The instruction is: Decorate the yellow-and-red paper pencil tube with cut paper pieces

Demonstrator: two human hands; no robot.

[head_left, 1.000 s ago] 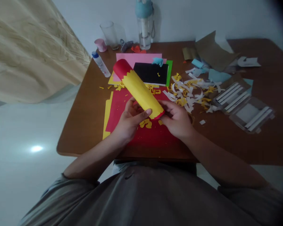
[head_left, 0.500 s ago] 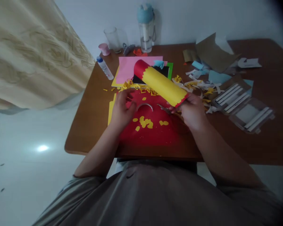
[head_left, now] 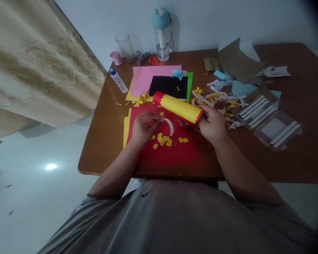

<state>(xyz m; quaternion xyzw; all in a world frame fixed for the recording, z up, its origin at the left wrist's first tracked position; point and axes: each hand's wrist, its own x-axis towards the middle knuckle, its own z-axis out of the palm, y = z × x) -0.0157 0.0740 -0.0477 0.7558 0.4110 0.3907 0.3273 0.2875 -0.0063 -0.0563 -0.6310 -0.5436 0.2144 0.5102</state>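
My right hand [head_left: 212, 123] grips the end of a rolled paper tube [head_left: 178, 107], which is yellow with a zigzag edge and red at both ends. My left hand [head_left: 145, 128] rests on a red paper sheet [head_left: 175, 157], its fingertips at a curved white paper strip [head_left: 170, 126]. I cannot tell whether they hold it. Scissors [head_left: 194, 137] with dark red handles lie under my right hand, their metal blades [head_left: 181, 122] just below the tube. Several yellow paper bits [head_left: 162, 139] lie between my hands.
A pink sheet [head_left: 153, 79] and black card [head_left: 169, 87] lie beyond the tube. White and yellow scraps [head_left: 214, 98] spread rightward to clear plastic cases [head_left: 277, 130]. A glue bottle [head_left: 118, 80], glass [head_left: 125, 47] and water bottle [head_left: 162, 35] stand at the table's far side.
The tube has swung flatter and lower, and my right hand still grips it. My left hand has moved right, and the white strip has shifted right and turned.
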